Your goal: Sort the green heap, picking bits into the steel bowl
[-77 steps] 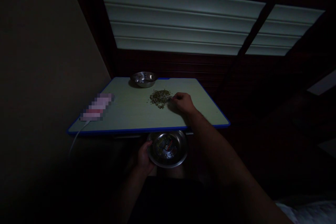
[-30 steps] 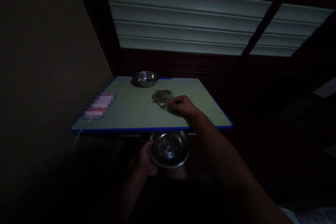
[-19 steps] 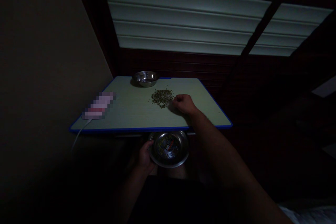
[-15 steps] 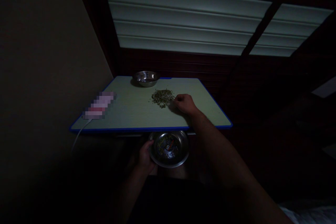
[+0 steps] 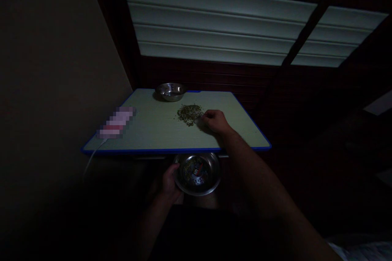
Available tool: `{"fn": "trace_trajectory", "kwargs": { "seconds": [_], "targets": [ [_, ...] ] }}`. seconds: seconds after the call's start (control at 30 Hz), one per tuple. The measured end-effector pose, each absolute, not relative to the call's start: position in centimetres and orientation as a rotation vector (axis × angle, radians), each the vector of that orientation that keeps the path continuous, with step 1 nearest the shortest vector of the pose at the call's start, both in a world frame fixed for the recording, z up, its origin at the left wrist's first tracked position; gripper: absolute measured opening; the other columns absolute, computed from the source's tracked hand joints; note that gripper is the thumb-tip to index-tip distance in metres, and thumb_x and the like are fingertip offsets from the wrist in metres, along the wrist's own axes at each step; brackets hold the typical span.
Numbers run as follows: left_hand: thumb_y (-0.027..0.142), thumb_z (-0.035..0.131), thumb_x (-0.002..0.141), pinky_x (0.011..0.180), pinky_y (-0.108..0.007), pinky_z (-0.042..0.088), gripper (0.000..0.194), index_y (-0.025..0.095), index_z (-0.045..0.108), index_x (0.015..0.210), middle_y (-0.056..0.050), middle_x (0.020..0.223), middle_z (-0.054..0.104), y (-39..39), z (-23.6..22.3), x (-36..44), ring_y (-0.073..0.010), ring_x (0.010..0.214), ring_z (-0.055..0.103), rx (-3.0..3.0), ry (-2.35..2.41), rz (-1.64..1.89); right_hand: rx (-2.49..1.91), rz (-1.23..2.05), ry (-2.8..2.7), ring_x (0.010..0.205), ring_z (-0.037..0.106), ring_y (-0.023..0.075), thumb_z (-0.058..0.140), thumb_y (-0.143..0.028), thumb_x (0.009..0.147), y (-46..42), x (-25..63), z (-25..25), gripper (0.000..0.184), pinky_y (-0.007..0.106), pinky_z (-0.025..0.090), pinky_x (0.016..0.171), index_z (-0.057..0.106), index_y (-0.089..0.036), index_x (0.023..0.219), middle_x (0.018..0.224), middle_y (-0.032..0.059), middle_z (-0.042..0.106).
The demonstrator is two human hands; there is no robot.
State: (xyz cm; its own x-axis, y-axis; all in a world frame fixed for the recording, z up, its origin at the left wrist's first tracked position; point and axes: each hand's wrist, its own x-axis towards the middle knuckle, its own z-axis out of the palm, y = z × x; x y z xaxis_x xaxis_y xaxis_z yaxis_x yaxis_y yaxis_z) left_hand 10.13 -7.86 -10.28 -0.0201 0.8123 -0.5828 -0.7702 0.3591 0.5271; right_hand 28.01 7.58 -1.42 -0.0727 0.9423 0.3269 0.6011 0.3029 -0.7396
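My left hand grips the left rim of a shiny metal bowl, thumb over the edge. The bowl is below the table's front edge, with small bits and reflections inside. My right hand rests on the table at the right side of a loose spread of small greenish grains. Its fingers are curled and pinched together at the edge of the grains; whatever is between the fingertips is too small and dark to make out.
The pale, blue-edged table carries a second metal bowl at the back left. A blurred-out pinkish phone-like object with a white cable lies at the left. Behind stands a dark wooden cabinet with pale slatted panels.
Almost nothing differs. My right hand's fingers have shifted slightly at the edge of the grains; my left hand and the bowl stay in place.
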Motion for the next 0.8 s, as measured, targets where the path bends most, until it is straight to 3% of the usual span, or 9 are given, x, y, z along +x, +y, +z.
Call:
{"fn": "trace_trajectory", "kwargs": {
  "seconds": [0.37,0.8],
  "targets": [
    [0.020,0.062,0.066,0.061,-0.030,0.054,0.012,0.013,0.070,0.071,-0.007,0.068,0.073,-7.94,-9.77,10.24,-0.0204,0.064,0.067,0.031,0.979,1.275,-1.328,0.625,-1.738,0.058,0.049,0.0110,0.057,-0.028,0.069,7.66,28.10,-1.55,0.016,0.023,0.037,0.057,0.065,-0.014,0.066,0.060,-0.0004,0.060],
    [0.022,0.061,0.069,0.063,-0.033,0.056,0.014,0.013,0.071,0.074,-0.009,0.071,0.074,-7.95,-9.83,10.22,-0.0231,0.067,0.069,0.029,0.968,1.248,-1.276,0.666,-1.775,0.061,0.052,0.0121,0.057,-0.028,0.067,7.47,27.92,-1.39,0.016,0.025,0.039,0.060,0.066,-0.015,0.067,0.062,0.0005,0.062]
  ]
}}
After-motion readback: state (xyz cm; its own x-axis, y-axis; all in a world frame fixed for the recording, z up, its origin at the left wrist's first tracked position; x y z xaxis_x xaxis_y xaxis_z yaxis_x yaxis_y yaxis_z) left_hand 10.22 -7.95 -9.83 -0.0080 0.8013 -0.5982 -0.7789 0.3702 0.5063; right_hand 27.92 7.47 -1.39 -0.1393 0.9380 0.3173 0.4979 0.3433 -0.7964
